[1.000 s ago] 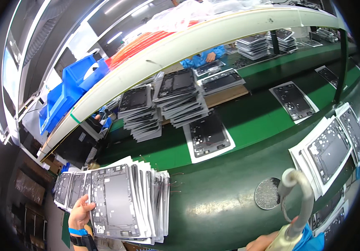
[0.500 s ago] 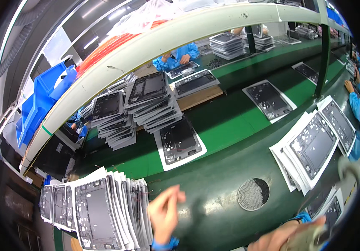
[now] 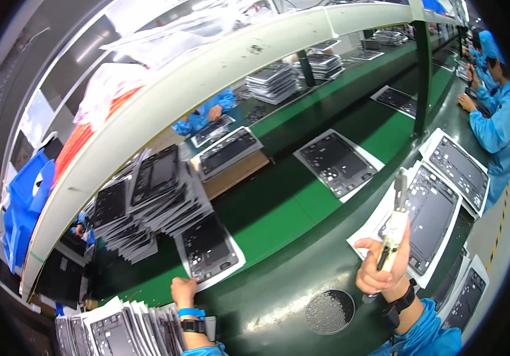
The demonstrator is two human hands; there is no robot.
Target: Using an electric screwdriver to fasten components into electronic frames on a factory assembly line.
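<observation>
Fingers (image 3: pixel 372 277) grip near-upright tool (image 3: pixel 392 234), ribbed end (image 3: pixel 401 187) topmost.

the worker's left forearm (image 3: pixel 199 340) reached forward, and past it the left hand (image 3: pixel 184 291) was out ahead, knuckles uppermost, fingers bent; from where i stood their tips couldn't be made out. a blue band (image 3: pixel 192 312) and a dark strap (image 3: pixel 193 326) circled that wrist. well apart from it, the right hand (image 3: pixel 379 270) was raised, most fingers curled into a grip, one digit pointing upward and another jutting leftward. the right forearm (image 3: pixel 410 318) sloped up and inward from a crumpled blue sleeve (image 3: pixel 424 333), a bulky black band (image 3: pixel 399 307) around its wrist.
</observation>
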